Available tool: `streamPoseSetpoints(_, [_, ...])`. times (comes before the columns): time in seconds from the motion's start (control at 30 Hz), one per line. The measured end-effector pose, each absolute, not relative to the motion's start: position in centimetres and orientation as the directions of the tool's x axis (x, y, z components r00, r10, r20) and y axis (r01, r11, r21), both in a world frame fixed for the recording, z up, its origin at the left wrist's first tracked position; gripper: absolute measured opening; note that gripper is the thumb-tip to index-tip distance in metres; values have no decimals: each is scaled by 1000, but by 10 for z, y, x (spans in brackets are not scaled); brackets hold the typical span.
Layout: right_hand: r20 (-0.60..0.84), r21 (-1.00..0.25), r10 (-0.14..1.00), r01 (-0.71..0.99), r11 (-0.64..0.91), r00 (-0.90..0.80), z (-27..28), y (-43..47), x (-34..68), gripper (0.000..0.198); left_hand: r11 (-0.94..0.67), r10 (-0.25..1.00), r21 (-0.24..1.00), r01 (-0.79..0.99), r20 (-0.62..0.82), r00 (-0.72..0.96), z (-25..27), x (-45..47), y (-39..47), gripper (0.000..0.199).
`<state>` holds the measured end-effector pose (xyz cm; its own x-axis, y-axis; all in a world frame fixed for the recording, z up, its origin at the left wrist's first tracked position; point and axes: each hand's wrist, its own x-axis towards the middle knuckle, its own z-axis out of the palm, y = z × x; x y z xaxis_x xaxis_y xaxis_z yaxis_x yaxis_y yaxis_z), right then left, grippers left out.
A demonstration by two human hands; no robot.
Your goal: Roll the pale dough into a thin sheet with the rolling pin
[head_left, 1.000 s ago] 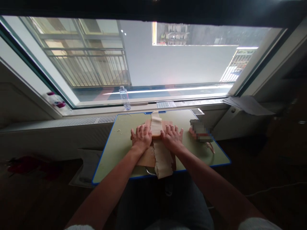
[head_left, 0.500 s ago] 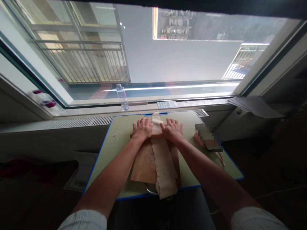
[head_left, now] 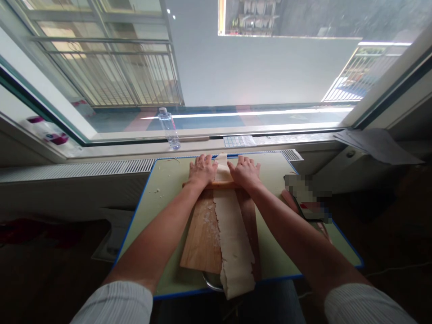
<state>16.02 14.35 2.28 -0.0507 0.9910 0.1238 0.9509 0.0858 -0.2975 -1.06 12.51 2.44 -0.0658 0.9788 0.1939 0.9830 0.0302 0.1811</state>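
I wear pale, finely striped sleeves [head_left: 116, 300], ending well behind my bare left grip [head_left: 203, 171] and right grip [head_left: 245, 172]; dark trousers [head_left: 281, 302] also show behind them.

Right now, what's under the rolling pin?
The dough strip runs under the rolling pin, with the wooden board showing on both sides. The dough directly beneath the pin is covered.

The board [head_left: 201, 245] and rolling pin [head_left: 222, 185] look wooden — the dough strip [head_left: 233, 238] matt (rough-edged).
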Motion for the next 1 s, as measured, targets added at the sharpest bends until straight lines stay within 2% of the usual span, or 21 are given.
streamPoseSetpoints(0.23, [182,-248,980,961,123,-79,18,84,168,66,9,986,158,987,163,-35,17,-6,75,57])
streamPoseSetpoints(0.37, [214,-191,971,970,148,-106,11,36,174,65,11,978,128,992,203,-37,9,1,27,58])
streamPoseSetpoints(0.63, [184,-157,971,971,182,-152,3,-37,187,68,-62,969,132,989,244,28,-6,7,-56,60])
streamPoseSetpoints(0.77, [190,-161,970,970,182,-151,2,-38,187,70,-49,977,152,987,214,16,-4,8,-57,62])
streamPoseSetpoints(1.0, [166,-191,978,969,159,-128,11,10,179,70,-12,984,148,989,177,-15,6,9,-5,62])
